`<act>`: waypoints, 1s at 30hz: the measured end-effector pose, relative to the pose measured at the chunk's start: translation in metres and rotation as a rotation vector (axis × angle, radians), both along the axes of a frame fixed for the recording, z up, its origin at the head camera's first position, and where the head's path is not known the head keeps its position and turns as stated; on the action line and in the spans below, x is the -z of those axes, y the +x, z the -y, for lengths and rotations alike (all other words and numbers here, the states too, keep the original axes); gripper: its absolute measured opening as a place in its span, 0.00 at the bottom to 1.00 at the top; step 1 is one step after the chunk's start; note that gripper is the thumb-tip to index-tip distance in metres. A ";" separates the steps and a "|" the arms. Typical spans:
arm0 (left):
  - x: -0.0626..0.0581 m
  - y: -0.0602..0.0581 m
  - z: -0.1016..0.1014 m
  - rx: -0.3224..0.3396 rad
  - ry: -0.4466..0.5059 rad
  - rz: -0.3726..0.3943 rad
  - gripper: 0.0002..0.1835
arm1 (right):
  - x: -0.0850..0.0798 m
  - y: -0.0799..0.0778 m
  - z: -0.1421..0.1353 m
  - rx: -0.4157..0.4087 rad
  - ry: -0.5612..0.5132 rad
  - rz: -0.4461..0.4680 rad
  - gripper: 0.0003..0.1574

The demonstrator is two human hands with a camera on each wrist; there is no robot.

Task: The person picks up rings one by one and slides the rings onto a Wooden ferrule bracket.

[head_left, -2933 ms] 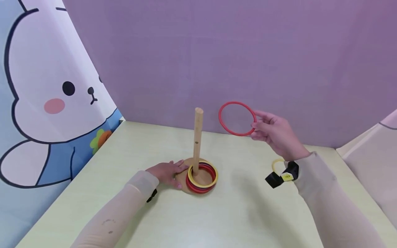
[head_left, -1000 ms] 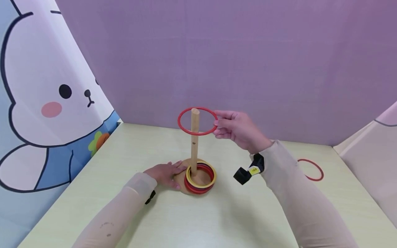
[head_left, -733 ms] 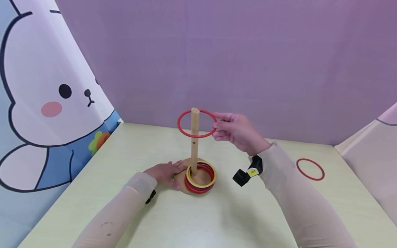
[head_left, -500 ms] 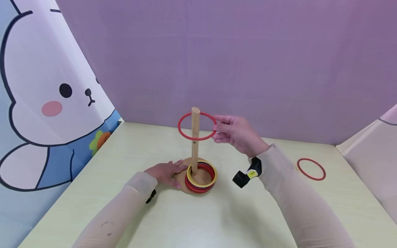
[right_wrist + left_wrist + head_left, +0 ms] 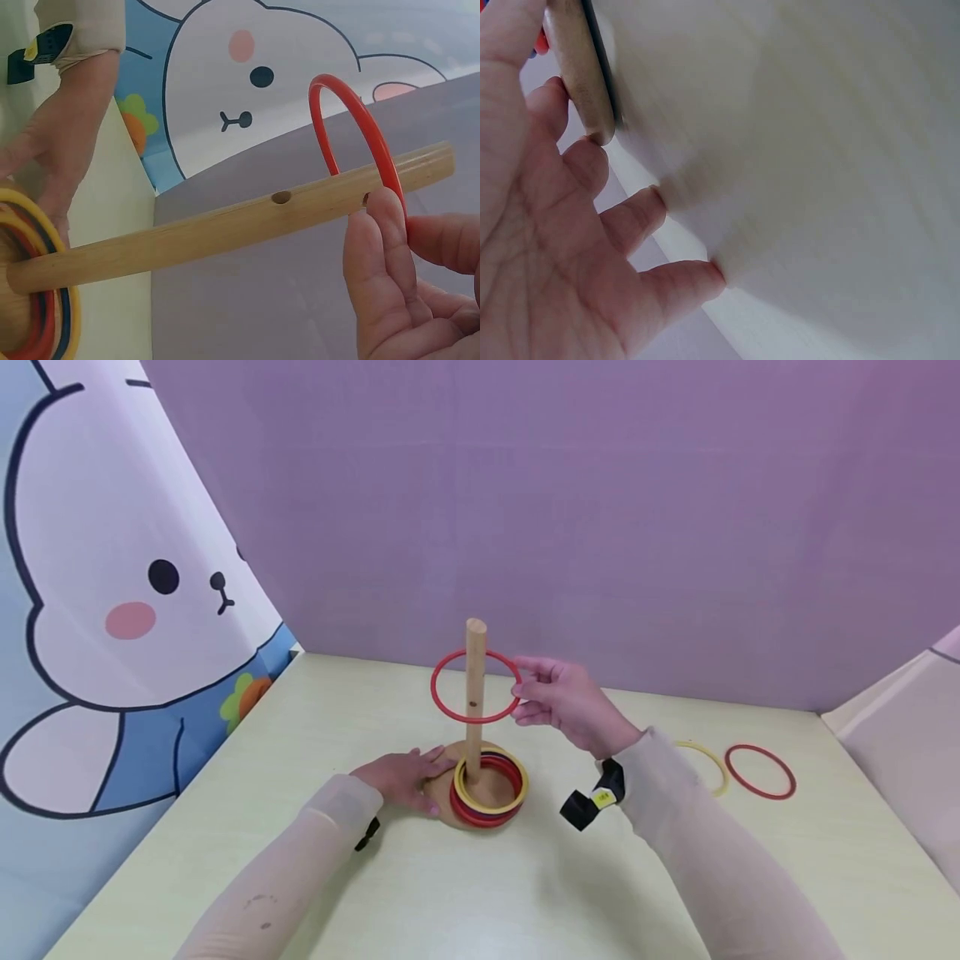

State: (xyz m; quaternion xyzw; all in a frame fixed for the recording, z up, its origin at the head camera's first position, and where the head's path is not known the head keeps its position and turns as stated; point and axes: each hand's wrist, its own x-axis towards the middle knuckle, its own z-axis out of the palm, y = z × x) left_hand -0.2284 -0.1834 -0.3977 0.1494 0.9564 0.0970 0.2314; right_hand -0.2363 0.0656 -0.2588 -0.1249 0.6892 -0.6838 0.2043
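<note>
My right hand (image 5: 566, 702) pinches a thin red ring (image 5: 477, 721) at its right edge, between thumb and fingers. The ring encircles the upper part of an upright wooden post (image 5: 475, 685) without resting on the stack below. In the right wrist view, the red ring (image 5: 379, 135) tilts around the post (image 5: 225, 232). My left hand (image 5: 401, 779) rests at the left side of the round wooden base (image 5: 491, 789), fingers spread, some fingertips against the base edge (image 5: 600, 127). Around the foot of the post lie several stacked rings, a yellow ring (image 5: 523, 783) topmost, with dark and red ones beneath.
On the pale table (image 5: 465, 893) to the right lie another red ring (image 5: 793, 785) and a yellow ring (image 5: 725, 781), partly hidden by my right sleeve. A purple cloth (image 5: 600, 527) hangs behind. A cartoon-printed cloth (image 5: 90, 560) stands at the left.
My right hand has carried the red ring leftward over the post's top, then lowered it partway down around the post. My left hand has stayed on the base.
</note>
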 end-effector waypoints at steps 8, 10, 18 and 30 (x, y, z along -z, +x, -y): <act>0.000 -0.001 0.000 -0.005 0.002 0.011 0.46 | 0.014 -0.001 -0.003 0.010 0.016 0.002 0.32; 0.001 -0.001 0.000 0.003 0.002 0.008 0.46 | 0.019 -0.001 -0.004 0.006 0.011 -0.002 0.32; 0.002 -0.001 0.001 0.037 0.010 0.000 0.46 | 0.047 -0.003 -0.006 0.029 -0.016 0.004 0.32; 0.003 -0.002 0.002 0.032 0.040 -0.007 0.47 | 0.087 0.004 -0.011 0.019 0.016 0.023 0.31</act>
